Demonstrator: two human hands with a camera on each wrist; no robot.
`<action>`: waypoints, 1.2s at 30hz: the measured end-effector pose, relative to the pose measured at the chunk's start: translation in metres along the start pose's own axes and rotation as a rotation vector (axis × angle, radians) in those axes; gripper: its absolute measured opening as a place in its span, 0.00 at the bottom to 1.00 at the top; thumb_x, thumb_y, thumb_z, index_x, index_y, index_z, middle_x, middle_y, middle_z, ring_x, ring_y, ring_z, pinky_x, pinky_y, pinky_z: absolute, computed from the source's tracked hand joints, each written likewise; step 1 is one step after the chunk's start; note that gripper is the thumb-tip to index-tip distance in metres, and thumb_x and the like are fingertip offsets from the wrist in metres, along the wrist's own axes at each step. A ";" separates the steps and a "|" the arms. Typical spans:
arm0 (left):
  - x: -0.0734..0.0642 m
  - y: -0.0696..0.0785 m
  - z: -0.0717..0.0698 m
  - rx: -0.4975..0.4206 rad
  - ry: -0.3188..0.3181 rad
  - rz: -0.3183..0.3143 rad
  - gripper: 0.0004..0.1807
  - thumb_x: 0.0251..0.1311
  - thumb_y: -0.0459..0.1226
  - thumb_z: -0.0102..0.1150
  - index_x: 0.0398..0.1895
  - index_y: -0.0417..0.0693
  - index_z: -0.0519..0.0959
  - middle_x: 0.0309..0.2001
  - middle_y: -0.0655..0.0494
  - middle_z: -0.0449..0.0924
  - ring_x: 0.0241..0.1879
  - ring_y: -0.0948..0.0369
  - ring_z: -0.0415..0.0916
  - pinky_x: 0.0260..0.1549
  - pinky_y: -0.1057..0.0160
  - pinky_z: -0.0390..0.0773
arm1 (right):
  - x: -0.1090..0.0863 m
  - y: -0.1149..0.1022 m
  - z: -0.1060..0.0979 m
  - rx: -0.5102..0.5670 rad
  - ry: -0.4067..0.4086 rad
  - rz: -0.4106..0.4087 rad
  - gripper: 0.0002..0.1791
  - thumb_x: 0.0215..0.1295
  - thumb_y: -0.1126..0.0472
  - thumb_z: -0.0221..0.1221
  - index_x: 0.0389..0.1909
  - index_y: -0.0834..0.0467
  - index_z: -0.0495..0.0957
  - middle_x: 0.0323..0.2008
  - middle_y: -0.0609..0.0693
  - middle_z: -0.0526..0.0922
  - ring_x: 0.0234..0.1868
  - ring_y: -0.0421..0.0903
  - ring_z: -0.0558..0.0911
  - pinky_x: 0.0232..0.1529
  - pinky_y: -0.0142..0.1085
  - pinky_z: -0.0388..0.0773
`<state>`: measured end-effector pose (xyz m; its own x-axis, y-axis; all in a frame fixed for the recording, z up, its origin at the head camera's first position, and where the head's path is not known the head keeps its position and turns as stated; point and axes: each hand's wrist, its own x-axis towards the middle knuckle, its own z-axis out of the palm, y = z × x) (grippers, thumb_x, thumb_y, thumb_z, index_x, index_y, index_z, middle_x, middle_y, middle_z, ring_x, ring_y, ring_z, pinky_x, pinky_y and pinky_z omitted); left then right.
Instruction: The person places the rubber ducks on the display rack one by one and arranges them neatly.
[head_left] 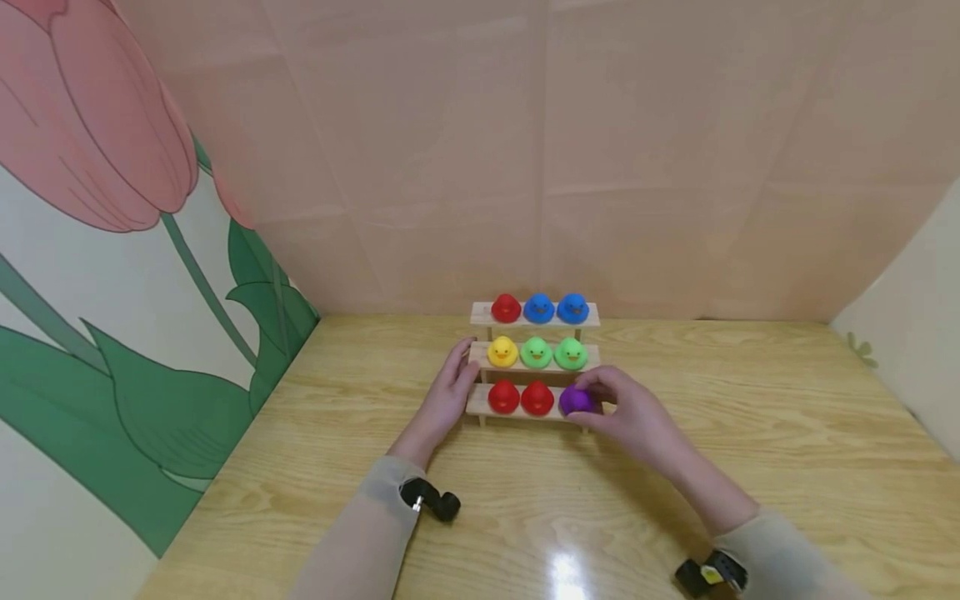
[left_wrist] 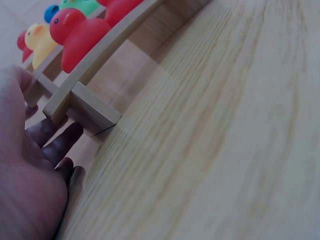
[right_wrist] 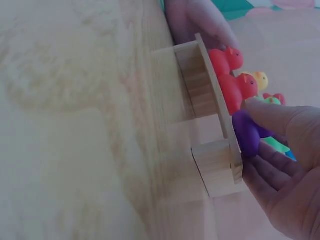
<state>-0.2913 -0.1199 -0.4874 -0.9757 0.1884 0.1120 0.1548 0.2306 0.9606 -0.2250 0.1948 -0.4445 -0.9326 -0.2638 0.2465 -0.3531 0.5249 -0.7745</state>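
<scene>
A small wooden three-tier rack (head_left: 486, 406) bears rubber ducks. The right hand (head_left: 626, 412) pinches a purple rubber duck (head_left: 575, 400) at the right end of the lowest tier; in the right wrist view the purple duck (right_wrist: 246, 132) sits right at the board, thumb on one side and fingers on the other. Beside it stand two red ducks (head_left: 537, 398). At the rack's left end the left hand (head_left: 450, 387) holds the middle board's end between thumb and fingers. Other fingers (left_wrist: 65, 142) of that hand reach below the lowest board in the left wrist view.
The middle tier carries a yellow duck (head_left: 502, 352) and two green ducks (head_left: 572, 353). On the top tier are a red duck (head_left: 506, 308) and two blue ducks (head_left: 539, 308). The wood-grain table (head_left: 750, 400) meets a draped backdrop (head_left: 420, 167) behind the rack.
</scene>
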 end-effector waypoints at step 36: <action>-0.001 0.001 0.000 0.013 0.005 -0.014 0.29 0.90 0.52 0.45 0.88 0.72 0.58 0.86 0.48 0.59 0.85 0.48 0.56 0.82 0.43 0.57 | 0.001 0.001 0.004 -0.037 0.035 0.037 0.21 0.67 0.58 0.80 0.55 0.57 0.84 0.54 0.54 0.88 0.59 0.63 0.88 0.60 0.56 0.87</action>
<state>-0.2900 -0.1195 -0.4864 -0.9785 0.1806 0.1000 0.1433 0.2451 0.9588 -0.2260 0.1913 -0.4473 -0.9470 -0.2150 0.2387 -0.3199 0.5634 -0.7617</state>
